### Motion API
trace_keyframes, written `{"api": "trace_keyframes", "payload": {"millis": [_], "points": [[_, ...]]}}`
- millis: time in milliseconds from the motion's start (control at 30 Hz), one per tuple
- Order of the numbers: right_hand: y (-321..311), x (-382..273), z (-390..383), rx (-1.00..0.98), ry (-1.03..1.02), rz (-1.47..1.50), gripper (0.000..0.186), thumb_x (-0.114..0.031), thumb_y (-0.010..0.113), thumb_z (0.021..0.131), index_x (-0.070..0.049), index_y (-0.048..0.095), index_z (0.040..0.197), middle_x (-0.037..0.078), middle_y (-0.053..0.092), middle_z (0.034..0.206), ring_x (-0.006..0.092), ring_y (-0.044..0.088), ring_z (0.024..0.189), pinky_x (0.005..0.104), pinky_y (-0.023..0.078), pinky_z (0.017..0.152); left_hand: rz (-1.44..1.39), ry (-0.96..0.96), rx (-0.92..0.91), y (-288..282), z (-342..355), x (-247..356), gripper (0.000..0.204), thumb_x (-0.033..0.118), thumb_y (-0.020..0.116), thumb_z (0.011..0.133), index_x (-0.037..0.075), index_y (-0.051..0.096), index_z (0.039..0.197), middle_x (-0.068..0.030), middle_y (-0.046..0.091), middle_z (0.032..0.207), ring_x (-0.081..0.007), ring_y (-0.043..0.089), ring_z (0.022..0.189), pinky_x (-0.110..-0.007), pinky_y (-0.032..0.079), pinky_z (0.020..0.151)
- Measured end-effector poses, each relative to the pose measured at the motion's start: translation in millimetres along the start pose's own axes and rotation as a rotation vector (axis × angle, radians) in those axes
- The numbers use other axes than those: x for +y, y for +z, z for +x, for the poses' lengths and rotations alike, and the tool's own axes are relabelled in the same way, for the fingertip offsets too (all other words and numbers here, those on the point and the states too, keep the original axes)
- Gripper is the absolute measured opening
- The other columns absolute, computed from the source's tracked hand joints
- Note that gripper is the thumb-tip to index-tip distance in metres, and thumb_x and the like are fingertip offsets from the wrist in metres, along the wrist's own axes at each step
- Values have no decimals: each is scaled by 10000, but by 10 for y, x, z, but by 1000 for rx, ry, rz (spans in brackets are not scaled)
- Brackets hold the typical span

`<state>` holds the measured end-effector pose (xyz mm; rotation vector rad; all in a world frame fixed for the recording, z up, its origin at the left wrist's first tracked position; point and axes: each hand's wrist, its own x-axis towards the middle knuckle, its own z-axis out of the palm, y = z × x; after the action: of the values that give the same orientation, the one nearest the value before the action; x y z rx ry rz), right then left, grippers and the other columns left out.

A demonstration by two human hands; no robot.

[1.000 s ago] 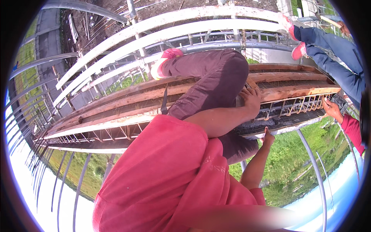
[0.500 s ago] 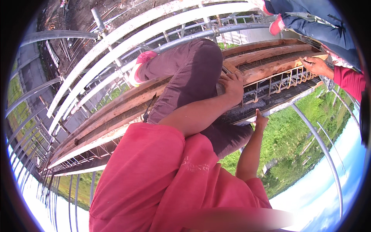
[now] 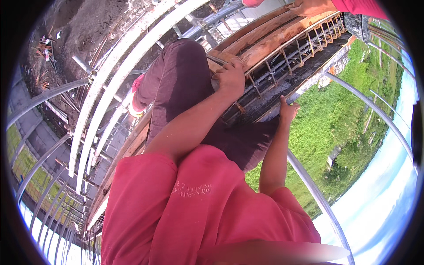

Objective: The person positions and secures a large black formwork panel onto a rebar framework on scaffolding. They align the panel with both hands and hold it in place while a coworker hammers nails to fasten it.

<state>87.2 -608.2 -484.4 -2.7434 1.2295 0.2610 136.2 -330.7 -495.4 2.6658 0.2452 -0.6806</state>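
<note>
Where the head view looks down past the red shirt and the dark trousers, the left hand lies palm down with curled fingers on the end of a wooden formwork plank, just beside the rebar cage that runs along the trough. Whether its fingers close round anything I cannot tell; they seem to press on the wood and the nearest steel bars. The right hand sits lower, at the outer edge of the formwork, thumb raised, fingers hidden behind the edge, so its grip cannot be read either.

By my judgement the cage is stiff, heavy and tied in place, rough and sharp at the wire ends, best taken at a long bar between the stirrups. The plank looks rigid and splintery, safest held flat on its top face.

Another person's hand rests on the planks at the far end. A curved steel scaffold rail passes over grass well below.
</note>
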Motion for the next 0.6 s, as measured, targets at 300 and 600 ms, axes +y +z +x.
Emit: {"api": "trace_keyframes", "payload": {"millis": [300,600], "points": [[45,-23,-194,99,-5,172,785,-473,832,799,12,462,1293,312,541,1257,464,563,1180,528,468,1016,-32,71,-127,-176,13,-94,705,238,712,904,-46,348,1437,-233,598,1244,-456,680,1072,-548,579,823],[9,-78,-244,93,12,315,735,-391,840,806,28,470,1284,309,535,1265,481,592,1146,536,492,984,1,98,-117,-226,-18,-121,776,267,758,871,-53,328,1431,-266,580,1287,-442,676,1102,-514,580,875]]}}
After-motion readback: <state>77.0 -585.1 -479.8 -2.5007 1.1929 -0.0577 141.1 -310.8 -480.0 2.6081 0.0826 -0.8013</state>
